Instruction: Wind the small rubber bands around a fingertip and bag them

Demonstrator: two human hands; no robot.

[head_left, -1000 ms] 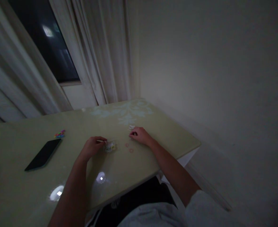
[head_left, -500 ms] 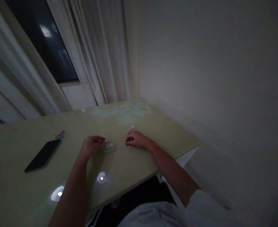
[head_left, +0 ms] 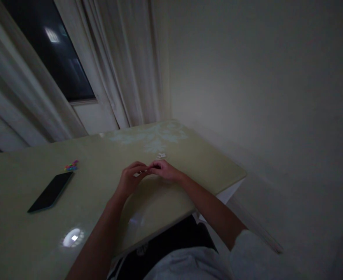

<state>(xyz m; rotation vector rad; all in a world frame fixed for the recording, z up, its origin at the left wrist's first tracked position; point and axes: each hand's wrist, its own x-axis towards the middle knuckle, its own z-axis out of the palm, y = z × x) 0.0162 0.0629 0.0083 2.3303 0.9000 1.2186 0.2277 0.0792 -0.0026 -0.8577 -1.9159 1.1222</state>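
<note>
My left hand (head_left: 131, 178) and my right hand (head_left: 165, 170) meet above the table (head_left: 206, 167), fingertips touching in a pinch. Whatever they pinch is too small and dark to make out. Through the gap between my left thumb and fingers shows a whitish bit (head_left: 137, 174); I cannot tell whether it is held or lies behind. Just beyond my right hand is a little group of small white pieces (head_left: 161, 155). The clear container with ring-like pieces, seen earlier, is now hidden by my left hand.
To the left lies a dark flat tablet or phone (head_left: 51, 192), with a pile of small colourful pieces (head_left: 71, 166) at its far end. A wall (head_left: 247, 97) borders the table on the right. Curtains (head_left: 136, 70) hang behind it.
My left hand has moved right, away from a thin stick-like position beside the clear container, and now meets my right hand. My right hand has shifted slightly left and stays pinched.
</note>
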